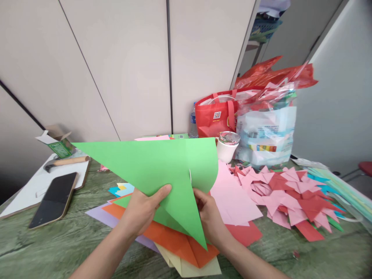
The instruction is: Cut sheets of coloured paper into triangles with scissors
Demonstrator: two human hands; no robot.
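Note:
A large sheet of green paper [151, 164] is held up in front of me, folded to a long point at the left and curling at the right. My left hand [143, 207] is closed on its lower edge, thumb on top and fingers behind. A cut runs from the lower edge into the sheet, and a thin pale blade tip [190, 176] shows at its upper end. Beside the cut, my right hand [209, 213] is closed; what its fingers grip is mostly hidden. Under the sheet lie orange paper [174, 236], purple paper [103, 217] and cream paper [200, 267].
Folded pink and red paper pieces [290, 193] are heaped at right, near pink sheets [232, 197]. Behind stand a white mug [226, 151], a red bag [213, 116] and a plastic bag [266, 135]. A phone [54, 201], hammer [69, 162] and small box [61, 147] lie left.

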